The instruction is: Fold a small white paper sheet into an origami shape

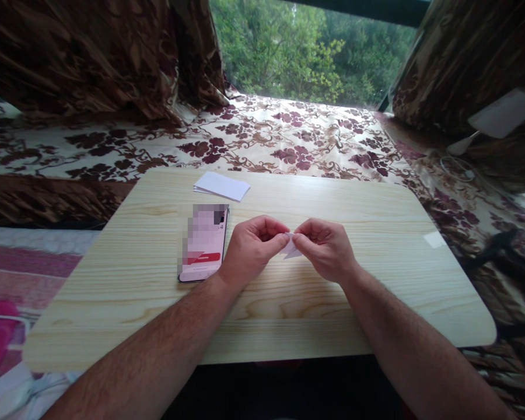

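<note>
Between my two hands is a small piece of folded white paper (292, 247), held just above the middle of the table. My left hand (256, 245) pinches its left side between thumb and forefinger. On the other side, my right hand (326, 245) grips it the same way, with the two thumbs almost meeting. The fingertips cover the upper part of the paper; a pointed lower part shows below them. A smartphone (203, 245) with a lit, partly blurred screen lies just left of my left hand.
A stack of white paper sheets (222, 185) lies at the far side of the wooden table (376, 315). A small white piece (434, 240) sits near the right edge. Beyond are a floral-covered ledge (289, 134), curtains (114, 52), a window and a white lamp (505, 114).
</note>
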Demonstrator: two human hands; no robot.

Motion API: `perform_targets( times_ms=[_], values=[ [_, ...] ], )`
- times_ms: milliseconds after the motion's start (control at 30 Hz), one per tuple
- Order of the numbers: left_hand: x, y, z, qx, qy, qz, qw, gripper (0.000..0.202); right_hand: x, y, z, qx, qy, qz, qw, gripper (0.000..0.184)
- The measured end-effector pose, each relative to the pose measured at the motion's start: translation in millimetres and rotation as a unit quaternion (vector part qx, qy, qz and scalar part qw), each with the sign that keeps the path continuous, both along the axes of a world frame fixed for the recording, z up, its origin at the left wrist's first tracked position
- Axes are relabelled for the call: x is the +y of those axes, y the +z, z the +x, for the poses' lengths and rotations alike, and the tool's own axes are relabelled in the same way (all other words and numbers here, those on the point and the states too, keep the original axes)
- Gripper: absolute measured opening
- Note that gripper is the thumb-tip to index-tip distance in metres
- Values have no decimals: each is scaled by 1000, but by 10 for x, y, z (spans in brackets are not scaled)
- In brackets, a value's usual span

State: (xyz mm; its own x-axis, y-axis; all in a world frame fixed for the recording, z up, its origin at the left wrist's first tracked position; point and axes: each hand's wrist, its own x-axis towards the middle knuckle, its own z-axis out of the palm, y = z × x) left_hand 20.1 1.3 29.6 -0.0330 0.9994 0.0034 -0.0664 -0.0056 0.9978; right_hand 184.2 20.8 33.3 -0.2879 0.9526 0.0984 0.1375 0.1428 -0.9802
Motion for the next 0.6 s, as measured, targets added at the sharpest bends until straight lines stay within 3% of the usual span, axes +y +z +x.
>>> perform_targets(
  times_ms=[600],
  values=[
    [-1, -22, 0, 9, -5, 5, 1000, 15, -14, 14, 0, -20, -4, 20, 1000, 11]
  ],
)
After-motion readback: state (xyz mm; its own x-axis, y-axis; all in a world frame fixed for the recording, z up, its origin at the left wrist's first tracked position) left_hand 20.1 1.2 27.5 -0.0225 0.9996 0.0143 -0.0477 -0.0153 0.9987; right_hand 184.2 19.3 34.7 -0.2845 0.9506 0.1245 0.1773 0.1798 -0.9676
